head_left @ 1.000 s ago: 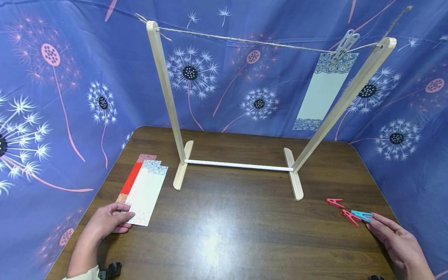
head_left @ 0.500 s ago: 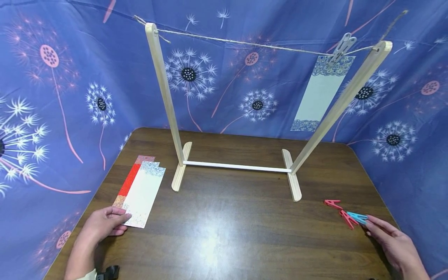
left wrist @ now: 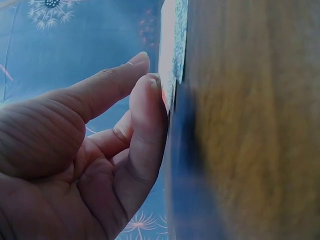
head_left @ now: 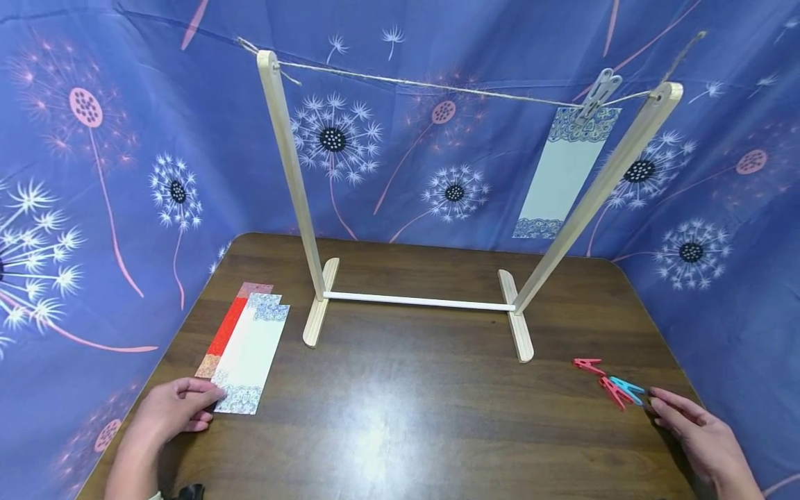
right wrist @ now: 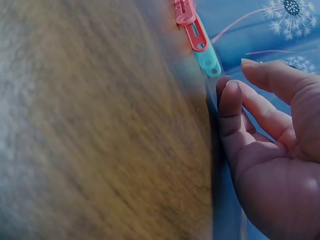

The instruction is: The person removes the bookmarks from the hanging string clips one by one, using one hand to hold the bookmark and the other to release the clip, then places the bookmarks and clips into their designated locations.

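My left hand [head_left: 171, 410] rests at the near end of a small stack of paper strips on the table's left. On top lie white strips [head_left: 253, 357] with blue patterned ends; a red strip [head_left: 228, 326] shows beneath at the left. In the left wrist view the index finger [left wrist: 147, 105] meets the paper's edge, with the thumb [left wrist: 120, 80] raised apart. My right hand [head_left: 703, 434] lies beside a light-blue clothespin [head_left: 627, 389], thumb and fingers apart with nothing between them. Two red clothespins [head_left: 615, 393] [head_left: 589, 364] lie close by, one touching the blue one.
A wooden stand [head_left: 290, 173] with a white crossbar [head_left: 419, 301] occupies the back middle of the brown table [head_left: 406, 375]. From its twine [head_left: 425, 85], a grey clothespin [head_left: 598, 97] holds a white strip [head_left: 559, 180] near the right post [head_left: 600, 198]. Blue dandelion-print cloth [head_left: 387, 160] surrounds the table.
My right hand has let go of the light-blue clothespin, which now lies turned beside the red ones. My left hand has drawn back slightly, uncovering more of the top strip's near end. The view has shifted.
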`<action>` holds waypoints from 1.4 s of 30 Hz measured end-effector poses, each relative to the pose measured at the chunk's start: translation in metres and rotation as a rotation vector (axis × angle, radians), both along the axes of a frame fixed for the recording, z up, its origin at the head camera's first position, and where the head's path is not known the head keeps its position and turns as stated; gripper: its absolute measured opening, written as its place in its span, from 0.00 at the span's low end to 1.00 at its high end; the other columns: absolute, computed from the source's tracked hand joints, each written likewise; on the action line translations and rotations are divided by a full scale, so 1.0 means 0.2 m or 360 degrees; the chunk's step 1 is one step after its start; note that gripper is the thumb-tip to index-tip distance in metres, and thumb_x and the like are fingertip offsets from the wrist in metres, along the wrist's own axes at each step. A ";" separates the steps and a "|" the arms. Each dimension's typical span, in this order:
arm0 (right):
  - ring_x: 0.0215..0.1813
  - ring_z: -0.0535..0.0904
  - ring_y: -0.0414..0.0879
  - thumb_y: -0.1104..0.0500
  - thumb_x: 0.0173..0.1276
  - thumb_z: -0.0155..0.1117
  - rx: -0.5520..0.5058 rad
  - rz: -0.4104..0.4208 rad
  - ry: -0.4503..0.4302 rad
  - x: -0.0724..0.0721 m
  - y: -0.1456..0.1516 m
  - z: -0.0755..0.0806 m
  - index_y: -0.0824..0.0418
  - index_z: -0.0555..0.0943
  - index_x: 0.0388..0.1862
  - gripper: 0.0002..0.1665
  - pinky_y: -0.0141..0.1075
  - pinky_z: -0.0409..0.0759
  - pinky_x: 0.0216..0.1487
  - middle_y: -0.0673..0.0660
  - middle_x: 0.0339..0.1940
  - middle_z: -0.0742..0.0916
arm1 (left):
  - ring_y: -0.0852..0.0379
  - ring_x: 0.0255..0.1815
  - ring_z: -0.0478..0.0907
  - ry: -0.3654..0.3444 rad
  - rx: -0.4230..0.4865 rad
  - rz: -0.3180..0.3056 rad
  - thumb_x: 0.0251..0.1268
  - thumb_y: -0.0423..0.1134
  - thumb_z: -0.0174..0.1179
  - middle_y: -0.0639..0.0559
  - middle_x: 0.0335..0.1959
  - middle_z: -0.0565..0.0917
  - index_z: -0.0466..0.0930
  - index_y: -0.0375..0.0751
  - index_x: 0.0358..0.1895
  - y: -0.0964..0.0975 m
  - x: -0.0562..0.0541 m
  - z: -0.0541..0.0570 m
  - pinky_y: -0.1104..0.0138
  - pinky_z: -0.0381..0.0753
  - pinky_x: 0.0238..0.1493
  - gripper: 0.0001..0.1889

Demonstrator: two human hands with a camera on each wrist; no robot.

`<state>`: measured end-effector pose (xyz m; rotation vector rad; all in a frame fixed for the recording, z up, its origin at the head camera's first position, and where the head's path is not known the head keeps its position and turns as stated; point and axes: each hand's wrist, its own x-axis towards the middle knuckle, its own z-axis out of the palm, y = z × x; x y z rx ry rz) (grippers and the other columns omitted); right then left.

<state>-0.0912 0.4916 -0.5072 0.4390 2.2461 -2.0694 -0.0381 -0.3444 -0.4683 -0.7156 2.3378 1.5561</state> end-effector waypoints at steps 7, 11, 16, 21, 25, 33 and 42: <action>0.41 0.86 0.33 0.66 0.77 0.63 -0.0196 -0.0062 0.0127 0.01 0.02 -0.02 0.47 0.91 0.46 0.15 0.27 0.85 0.38 0.41 0.40 0.90 | 0.55 0.27 0.83 0.0035 0.0027 0.0003 0.74 0.39 0.65 0.51 0.32 0.86 0.75 0.21 0.57 -0.02 0.00 0.00 0.61 0.90 0.32 0.22; 0.41 0.86 0.35 0.66 0.77 0.63 -0.0267 -0.0082 0.0149 0.01 0.03 -0.02 0.50 0.91 0.46 0.14 0.27 0.86 0.39 0.43 0.40 0.90 | 0.55 0.28 0.84 0.0079 0.0012 -0.0022 0.75 0.40 0.64 0.51 0.34 0.87 0.74 0.21 0.58 -0.04 -0.02 0.02 0.60 0.90 0.33 0.23; 0.39 0.87 0.36 0.66 0.77 0.63 -0.0283 -0.0123 0.0148 0.00 0.04 0.00 0.50 0.91 0.45 0.14 0.28 0.86 0.38 0.44 0.39 0.91 | 0.54 0.29 0.84 0.0094 -0.0009 -0.0032 0.76 0.41 0.63 0.51 0.34 0.87 0.74 0.22 0.58 -0.04 -0.05 0.05 0.60 0.90 0.33 0.22; 0.38 0.87 0.37 0.65 0.77 0.64 -0.0243 -0.0119 0.0208 -0.04 0.05 0.06 0.49 0.90 0.47 0.13 0.27 0.85 0.38 0.45 0.37 0.91 | 0.54 0.28 0.84 0.0223 -0.0055 -0.0097 0.75 0.43 0.65 0.48 0.34 0.86 0.74 0.23 0.61 0.01 -0.08 0.10 0.60 0.90 0.32 0.25; 0.39 0.88 0.39 0.68 0.77 0.62 -0.0309 -0.0052 0.0326 -0.10 0.02 0.14 0.54 0.90 0.50 0.14 0.27 0.85 0.39 0.48 0.39 0.92 | 0.54 0.30 0.86 0.0470 -0.0101 -0.0171 0.73 0.42 0.67 0.44 0.36 0.87 0.76 0.23 0.59 0.09 -0.11 0.15 0.61 0.90 0.31 0.24; 0.44 0.89 0.41 0.70 0.79 0.56 -0.0452 0.0126 0.0502 -0.28 -0.10 0.41 0.59 0.86 0.56 0.16 0.27 0.86 0.44 0.51 0.45 0.92 | 0.57 0.37 0.88 0.0851 0.0066 -0.0401 0.72 0.35 0.66 0.44 0.41 0.86 0.78 0.26 0.56 0.28 -0.25 0.24 0.59 0.90 0.38 0.17; 0.52 0.87 0.46 0.76 0.79 0.47 -0.0574 0.0333 0.0866 -0.48 -0.23 0.71 0.72 0.79 0.63 0.20 0.31 0.86 0.50 0.58 0.52 0.89 | 0.59 0.46 0.85 0.1029 0.0072 -0.0519 0.67 0.33 0.71 0.39 0.49 0.86 0.82 0.30 0.56 0.53 -0.47 0.30 0.73 0.83 0.46 0.17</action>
